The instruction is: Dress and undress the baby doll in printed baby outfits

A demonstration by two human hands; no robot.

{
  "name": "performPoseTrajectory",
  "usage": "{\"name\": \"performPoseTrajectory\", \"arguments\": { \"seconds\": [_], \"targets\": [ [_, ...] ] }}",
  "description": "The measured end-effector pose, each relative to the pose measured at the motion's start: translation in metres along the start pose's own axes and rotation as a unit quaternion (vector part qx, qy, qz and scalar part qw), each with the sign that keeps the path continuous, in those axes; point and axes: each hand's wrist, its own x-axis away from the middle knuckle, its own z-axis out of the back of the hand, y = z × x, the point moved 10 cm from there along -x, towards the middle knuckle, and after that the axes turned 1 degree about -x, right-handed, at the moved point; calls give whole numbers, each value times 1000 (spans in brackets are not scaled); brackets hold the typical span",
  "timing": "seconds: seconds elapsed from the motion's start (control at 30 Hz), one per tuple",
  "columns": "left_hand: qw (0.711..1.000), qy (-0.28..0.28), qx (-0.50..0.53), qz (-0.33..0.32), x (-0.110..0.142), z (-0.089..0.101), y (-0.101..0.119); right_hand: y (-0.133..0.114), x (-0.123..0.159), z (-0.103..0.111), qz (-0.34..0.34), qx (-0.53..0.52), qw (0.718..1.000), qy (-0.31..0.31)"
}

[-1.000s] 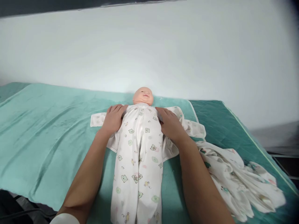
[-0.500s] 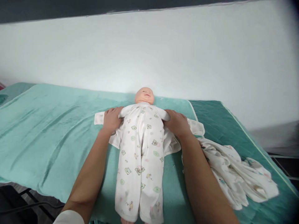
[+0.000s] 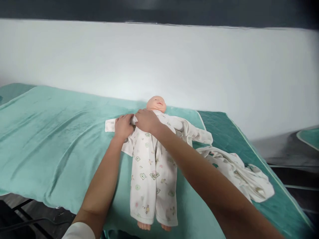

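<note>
A baby doll (image 3: 156, 103) lies on its back, its head toward the wall and its feet toward me. White printed baby trousers (image 3: 144, 172) cover its front from chest to ankles. A white baby top (image 3: 190, 129) shows at the sides, one sleeve spread out to the right. My left hand (image 3: 124, 126) is closed around the sleeve on the left, whose cuff (image 3: 110, 125) sticks out past it. At the doll's shoulder on that same side, my right hand (image 3: 147, 120) is closed on white cloth; its fingertips are partly hidden. My right forearm crosses over the trousers.
A light green blanket (image 3: 62, 139) covers the table, with a darker green cover (image 3: 219, 126) showing at the right. There lies a crumpled white printed cloth (image 3: 239, 172). A white wall (image 3: 159, 59) stands behind. A dark cable (image 3: 37, 219) hangs at the lower left.
My right hand has left the sleeve on the right and crossed leftward to the doll's other shoulder. My left hand stays on its sleeve. The view has shifted slightly.
</note>
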Motion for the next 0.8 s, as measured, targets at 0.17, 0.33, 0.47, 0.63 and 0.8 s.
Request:
{"name": "performPoseTrajectory", "arguments": {
  "seconds": [0.17,0.33,0.47,0.63,0.8],
  "targets": [
    [997,54,19,58,0,9,-13,-9,-38,-22,4,31,998,-46],
    [991,84,33,96,3,14,-20,-8,-53,-34,0,32,997,-65],
    [978,111,99,148,7,19,-30,-6,-52,-26,3,47,997,-65],
    [951,139,197,193,15,21,-44,0,-36,-8,21,81,996,-44],
    [912,163,311,212,20,18,-52,10,-15,8,54,113,992,-29]
  ]
}}
